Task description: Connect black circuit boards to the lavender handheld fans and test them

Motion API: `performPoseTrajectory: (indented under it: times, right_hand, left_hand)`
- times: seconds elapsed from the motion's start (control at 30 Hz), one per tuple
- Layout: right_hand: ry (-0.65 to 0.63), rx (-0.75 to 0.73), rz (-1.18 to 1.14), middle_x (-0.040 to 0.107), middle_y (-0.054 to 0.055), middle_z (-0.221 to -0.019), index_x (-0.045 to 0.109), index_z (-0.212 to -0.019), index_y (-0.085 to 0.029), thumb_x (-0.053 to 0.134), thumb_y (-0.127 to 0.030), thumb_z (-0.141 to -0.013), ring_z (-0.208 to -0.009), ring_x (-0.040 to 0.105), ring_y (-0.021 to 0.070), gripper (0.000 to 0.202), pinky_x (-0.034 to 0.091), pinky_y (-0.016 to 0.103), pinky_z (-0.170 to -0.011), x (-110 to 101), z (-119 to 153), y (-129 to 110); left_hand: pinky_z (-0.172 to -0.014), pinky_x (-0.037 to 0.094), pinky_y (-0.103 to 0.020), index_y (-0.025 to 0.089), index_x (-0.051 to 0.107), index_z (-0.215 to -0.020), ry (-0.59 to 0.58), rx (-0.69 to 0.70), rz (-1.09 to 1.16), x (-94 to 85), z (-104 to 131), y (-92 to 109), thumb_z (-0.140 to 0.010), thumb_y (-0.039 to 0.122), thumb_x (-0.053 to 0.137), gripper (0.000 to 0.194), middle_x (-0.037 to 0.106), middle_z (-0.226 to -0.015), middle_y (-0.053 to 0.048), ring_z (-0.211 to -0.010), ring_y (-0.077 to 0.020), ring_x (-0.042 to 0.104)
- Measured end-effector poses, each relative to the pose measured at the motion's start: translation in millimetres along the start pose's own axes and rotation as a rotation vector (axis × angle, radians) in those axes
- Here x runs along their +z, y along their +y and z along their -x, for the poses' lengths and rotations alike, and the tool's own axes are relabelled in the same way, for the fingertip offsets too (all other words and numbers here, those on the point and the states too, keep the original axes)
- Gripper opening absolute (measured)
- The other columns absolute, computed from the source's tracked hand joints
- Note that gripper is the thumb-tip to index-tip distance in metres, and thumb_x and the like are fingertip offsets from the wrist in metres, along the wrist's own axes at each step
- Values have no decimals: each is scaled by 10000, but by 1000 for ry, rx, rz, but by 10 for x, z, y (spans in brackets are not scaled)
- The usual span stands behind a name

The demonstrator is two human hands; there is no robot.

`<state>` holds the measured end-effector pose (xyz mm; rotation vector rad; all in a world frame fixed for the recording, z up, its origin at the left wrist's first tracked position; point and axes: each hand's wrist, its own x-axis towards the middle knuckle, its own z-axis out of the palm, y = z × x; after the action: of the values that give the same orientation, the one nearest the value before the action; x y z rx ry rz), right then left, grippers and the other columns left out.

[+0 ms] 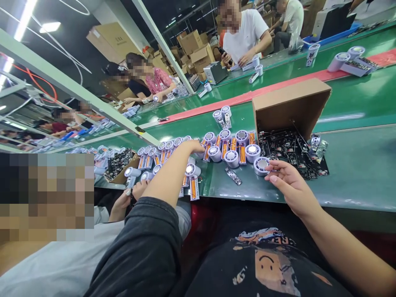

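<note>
My left hand (194, 147) reaches out to the left side of a cluster of lavender fan units (232, 158) with orange-striped battery parts (242, 154). Its fingertips are at a unit there and partly hidden among the parts. My right hand (286, 178) is beside a round lavender fan head (262, 166), thumb and fingers apart, fingertips at its right edge. A small circuit board (233, 176) lies on the green table in front of the cluster.
An open cardboard box (291, 103) spills black circuit boards (287, 152) at the right. Two fan units (226, 111) stand farther back. A co-worker's hands (139, 189) are close on the left, near more fan units. People work across the red-striped belt (216, 103).
</note>
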<state>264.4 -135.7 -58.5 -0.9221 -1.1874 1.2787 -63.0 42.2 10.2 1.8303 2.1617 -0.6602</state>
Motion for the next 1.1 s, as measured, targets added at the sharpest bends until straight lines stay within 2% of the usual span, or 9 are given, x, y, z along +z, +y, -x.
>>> performPoseTrajectory:
  times: [0.1,0.23,0.37,0.47,0.53,0.63,0.73,0.83,1.1]
  right_hand:
    - [-19,2,-3,680,46,-1019,603,-1154,-269,708,-422,-833,-811,637,149,371,559,344,-778,15,-21,21]
    - [-43,11,17,678,51,-1040,596,-1179,-272,693,-435,-849,-833,636,159,380,558,354,-784,11,-27,49]
    - [-13,-10,9,672,39,-1017,609,-1165,-287,692,-433,-857,-818,633,151,351,557,336,-773,-22,-11,73]
    - [9,-14,-2,668,38,-991,618,-1155,-287,695,-429,-857,-791,630,148,339,558,320,-736,-44,7,80]
    - [4,-9,3,671,44,-992,619,-1163,-287,694,-432,-858,-781,630,151,345,560,315,-709,-51,17,82]
    - [-28,5,18,674,50,-1019,618,-1179,-297,693,-417,-860,-800,639,156,349,563,309,-698,-45,20,92]
    - [-48,11,32,676,52,-1036,615,-1189,-299,690,-404,-863,-829,647,164,351,569,324,-730,-15,8,119]
    - [-59,11,39,680,50,-1033,613,-1187,-298,686,-402,-864,-849,652,169,347,574,344,-767,33,6,150]
    - [-65,2,79,694,43,-1023,627,-1165,-303,692,-396,-867,-870,667,166,319,580,329,-779,66,78,130]
  left_hand:
    - [-905,556,-403,148,658,-1160,-59,-1,-65,-75,18,-6,-855,424,717,415,691,-1164,-113,-1038,-243,668]
    - [-906,524,-314,204,712,-1147,-7,9,-76,-211,132,-39,-639,466,804,578,743,-1149,-114,-1088,-303,674]
    - [-968,488,-358,201,584,-1350,196,-41,-48,-208,607,-217,-829,505,595,604,631,-1371,-149,-1250,-330,594]
    - [-941,503,-396,210,491,-1423,356,-166,79,100,1091,-389,-949,534,372,587,630,-1361,-146,-1193,-316,633]
    - [-931,510,-411,203,494,-1407,314,-279,176,441,1319,-444,-945,586,354,616,672,-1289,-143,-1129,-318,669]
    - [-969,491,-423,155,542,-1363,254,-281,177,975,1432,-374,-903,577,475,628,642,-1322,-187,-1211,-358,620]
    - [-993,467,-480,65,341,-1504,347,-306,145,1324,1382,-204,-901,570,502,803,526,-1412,-273,-1282,-414,535]
    - [-967,474,-510,28,290,-1520,448,-341,111,1433,1313,-94,-891,557,539,859,512,-1374,-299,-1238,-438,533]
    - [-1012,458,-495,89,436,-1432,486,-350,196,1396,1200,-72,-901,441,559,649,508,-1368,-250,-1251,-401,510]
